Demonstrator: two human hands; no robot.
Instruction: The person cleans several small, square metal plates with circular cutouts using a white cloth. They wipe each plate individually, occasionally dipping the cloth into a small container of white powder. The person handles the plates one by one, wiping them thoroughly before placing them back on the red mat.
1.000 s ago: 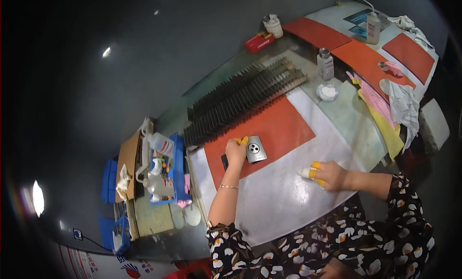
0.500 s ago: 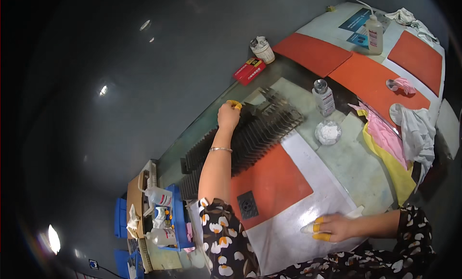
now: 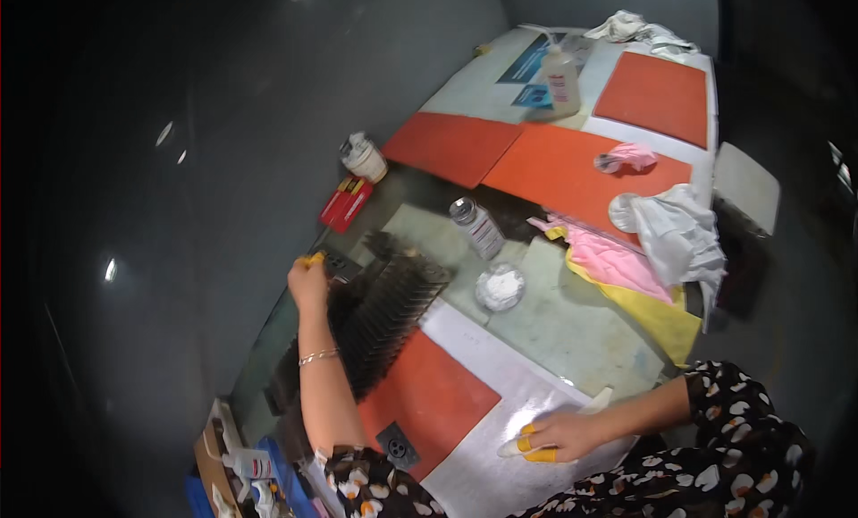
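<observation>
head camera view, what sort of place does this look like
Probably a workshop: a dark flat plate lies on an orange mat, with a spouted squeeze bottle standing farther back.

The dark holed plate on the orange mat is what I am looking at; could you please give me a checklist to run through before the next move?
1. Dark holed plate lying on the orange mat: ok.
2. Right hand holding the white cloth: ok.
3. Yellow finger covers on the right hand: ok, two show.
4. Left hand at the mat: not ok, it is out beside the rows of standing dark plates.
5. Second holed plate firmly gripped by the left hand: cannot tell; it is blurred.
6. Metal-capped bottle upright: ok.
</observation>
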